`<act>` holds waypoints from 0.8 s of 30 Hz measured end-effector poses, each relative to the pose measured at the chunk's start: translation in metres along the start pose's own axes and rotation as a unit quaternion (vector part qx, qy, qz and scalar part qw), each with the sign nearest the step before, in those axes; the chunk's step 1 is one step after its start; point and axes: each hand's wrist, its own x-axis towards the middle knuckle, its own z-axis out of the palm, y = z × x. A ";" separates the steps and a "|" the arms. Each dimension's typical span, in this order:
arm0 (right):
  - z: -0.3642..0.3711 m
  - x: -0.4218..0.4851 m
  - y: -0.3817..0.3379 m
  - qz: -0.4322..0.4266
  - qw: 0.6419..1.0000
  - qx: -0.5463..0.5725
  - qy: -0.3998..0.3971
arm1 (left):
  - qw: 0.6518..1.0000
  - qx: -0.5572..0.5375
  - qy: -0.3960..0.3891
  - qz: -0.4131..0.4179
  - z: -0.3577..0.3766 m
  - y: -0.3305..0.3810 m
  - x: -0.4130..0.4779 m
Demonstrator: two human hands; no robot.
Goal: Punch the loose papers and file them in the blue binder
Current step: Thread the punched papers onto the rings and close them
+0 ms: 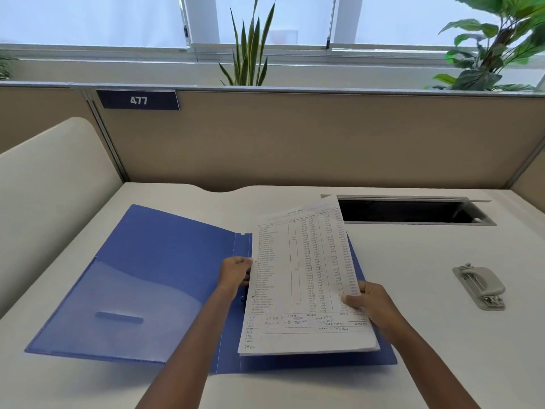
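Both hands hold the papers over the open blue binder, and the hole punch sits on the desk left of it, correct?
Not quite: the head view shows the hole punch on the desk to the right of the blue binder, not left. The left hand and right hand do hold the papers over the open binder.

White desk [413,335] against a beige partition [295,143] beneath bright windows [88,19].

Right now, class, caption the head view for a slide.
Left hand and right hand hold the printed papers over the open blue binder; the hole punch lies apart on the desk.
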 end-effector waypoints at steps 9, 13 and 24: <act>0.003 0.006 -0.007 0.013 1.000 -0.018 0.010 | 1.000 0.019 0.007 0.006 0.003 -0.003 0.016; 0.001 0.008 -0.008 0.014 0.999 -0.030 0.009 | 1.000 0.021 -0.006 0.003 0.002 -0.005 0.017; 0.001 0.001 -0.020 -0.023 0.999 -0.021 -0.006 | 0.999 0.047 -0.004 -0.011 0.003 -0.001 0.021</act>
